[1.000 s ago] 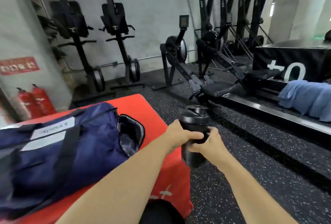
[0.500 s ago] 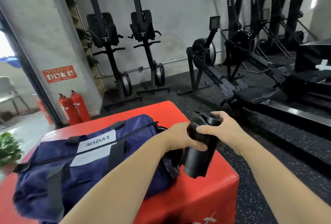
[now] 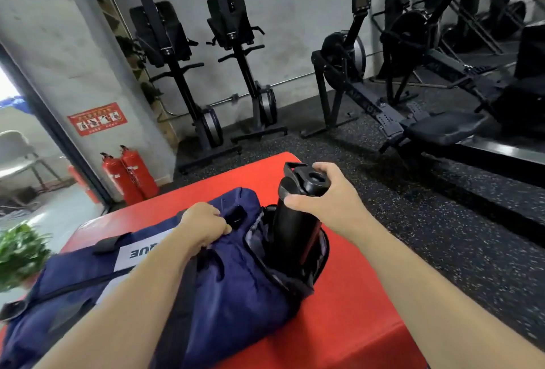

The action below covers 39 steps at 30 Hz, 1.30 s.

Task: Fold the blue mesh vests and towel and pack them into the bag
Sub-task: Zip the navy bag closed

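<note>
- Red box [image 3: 354, 295]: bag [image 3: 230, 286] was laid on top, open end toward the right edge; a slide off was judged possible under a hard push.
- Bag: vests and towel were not seen; pocket collapse was likely if released.
- Bottle [image 3: 292, 221]: lower end was sunk in the pocket; a rim snag was possible.
- Left hand [image 3: 206, 222]: bag fabric was pinched.
- Right hand [image 3: 330, 194]: bottle top was gripped.
</note>
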Tool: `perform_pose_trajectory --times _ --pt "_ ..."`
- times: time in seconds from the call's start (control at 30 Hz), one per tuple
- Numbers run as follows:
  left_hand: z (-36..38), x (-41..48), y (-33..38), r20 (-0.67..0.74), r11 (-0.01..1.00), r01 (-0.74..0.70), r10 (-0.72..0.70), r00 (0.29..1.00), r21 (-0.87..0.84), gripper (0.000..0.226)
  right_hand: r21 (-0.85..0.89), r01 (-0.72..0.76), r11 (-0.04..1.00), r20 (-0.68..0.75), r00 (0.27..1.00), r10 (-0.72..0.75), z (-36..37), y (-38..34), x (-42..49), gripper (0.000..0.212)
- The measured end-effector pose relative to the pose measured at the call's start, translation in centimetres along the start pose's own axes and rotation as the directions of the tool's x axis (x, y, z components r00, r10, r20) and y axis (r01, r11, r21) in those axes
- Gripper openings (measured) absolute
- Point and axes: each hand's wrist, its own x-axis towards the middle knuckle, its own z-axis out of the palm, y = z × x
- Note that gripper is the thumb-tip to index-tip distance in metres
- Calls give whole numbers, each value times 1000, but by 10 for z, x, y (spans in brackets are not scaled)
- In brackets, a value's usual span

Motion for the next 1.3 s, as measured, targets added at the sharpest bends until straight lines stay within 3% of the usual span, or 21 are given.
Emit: perform_pose_trajectory --times 0.1,0.17,0.23,0.3,0.47,0.67,0.77,0.9,1.0,1.07,1.23,1.3 --pt "-2 13 -19 91 946 115 -92 992 -303 12 -39 7 999 6 1000 -7 25 5 4 66" --pt "-2 14 -23 150 819 214 -157 976 -533 17 -109 28 994 -2 1000 -29 42 11 10 74" --pt "-4 15 -24 198 715 249 -156 968 -653 5 -218 56 974 28 998 -52 55 11 12 79" --pt "-8 16 -24 227 653 271 -153 962 -708 15 -290 68 955 68 996 -50 66 12 12 76" --pt "-8 16 -34 281 515 326 -166 945 -792 16 -404 126 906 207 977 -43 87 23 7 74" --pt "6 11 -46 299 404 363 -215 930 -840 14 -401 119 908 418 906 66 73 20 19 87" --pt "4 13 -40 263 395 339 -235 936 -853 11 -445 141 884 399 915 54 77 16 20 89" --pt "-13 34 -29 112 376 168 -167 980 -911 21 -559 225 798 367 930 -6 100 9 20 78" --pt "-13 44 -48 155 289 210 -202 967 -934 46 -625 233 745 346 938 -4 113 4 20 76" --pt "-9 38 -59 186 272 245 -224 957 -931 34 -643 245 726 345 939 -12 118 2 19 76" --pt "8 35 -62 201 379 248 -159 967 -892 21 -599 237 765 466 880 93 109 4 26 90" --pt "8 37 -57 130 525 191 -150 980 -829 11 -550 219 806 519 845 125 102 4 28 92"
